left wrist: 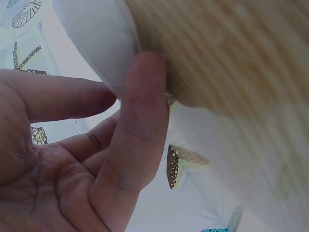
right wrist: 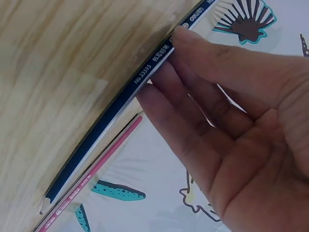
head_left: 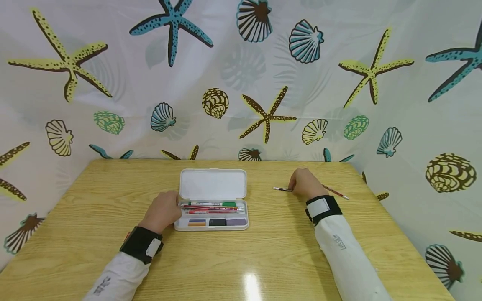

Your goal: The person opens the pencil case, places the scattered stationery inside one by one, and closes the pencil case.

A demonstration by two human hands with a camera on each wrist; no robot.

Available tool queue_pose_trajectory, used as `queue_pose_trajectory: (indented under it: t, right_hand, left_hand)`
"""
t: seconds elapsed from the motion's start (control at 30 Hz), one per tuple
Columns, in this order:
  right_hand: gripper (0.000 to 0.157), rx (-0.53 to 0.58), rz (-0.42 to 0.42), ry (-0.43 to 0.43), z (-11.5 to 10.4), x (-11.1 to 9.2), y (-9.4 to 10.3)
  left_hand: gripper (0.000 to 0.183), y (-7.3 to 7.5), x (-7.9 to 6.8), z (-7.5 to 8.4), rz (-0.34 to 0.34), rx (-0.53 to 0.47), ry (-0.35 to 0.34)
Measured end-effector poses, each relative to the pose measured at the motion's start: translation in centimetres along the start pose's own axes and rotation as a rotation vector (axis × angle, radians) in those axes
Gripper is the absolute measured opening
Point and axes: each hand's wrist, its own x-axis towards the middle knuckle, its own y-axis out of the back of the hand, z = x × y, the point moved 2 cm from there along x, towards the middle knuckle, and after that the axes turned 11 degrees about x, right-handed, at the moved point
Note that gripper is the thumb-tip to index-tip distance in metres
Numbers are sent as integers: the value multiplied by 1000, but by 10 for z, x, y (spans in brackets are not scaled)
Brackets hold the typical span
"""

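Note:
An open white pencil case [head_left: 211, 228] lies on the wooden table, its lid [head_left: 213, 184] folded back. My left hand [head_left: 162, 211] pinches the case's left end; in the left wrist view, thumb and finger meet at the white edge [left wrist: 104, 43]. To the right, my right hand [head_left: 305, 183] pinches a dark blue pencil [right wrist: 111, 116] around its middle, low over the table. The pencil's sharpened tip points down-left in the right wrist view. A red pencil [head_left: 340, 194] lies beside the right hand, partly hidden by it in the head view.
Inside the case are a green-capped marker [head_left: 229, 204], several red pencils and pens [head_left: 211, 212], and small blocks [head_left: 217, 222] in the front compartments. A shell-patterned cloth [head_left: 233, 83] hangs behind the wooden table [head_left: 241, 255].

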Motion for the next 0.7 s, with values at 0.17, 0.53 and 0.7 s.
queue_pose_trajectory:
  t: [0.17,0.53,0.7]
  right_hand:
    - [18,15,-4,-1,0,0,-1]
    - [14,31,-18,15,3,1,-3]
    - [14,35,-19,15,1,-1,-3]
  left_hand:
    - [3,0,0,0,-3,-6,-1]
    - [3,-2,2,-1,-6,-7,2]
    - [3,-2,2,-1,-1,-2,2]
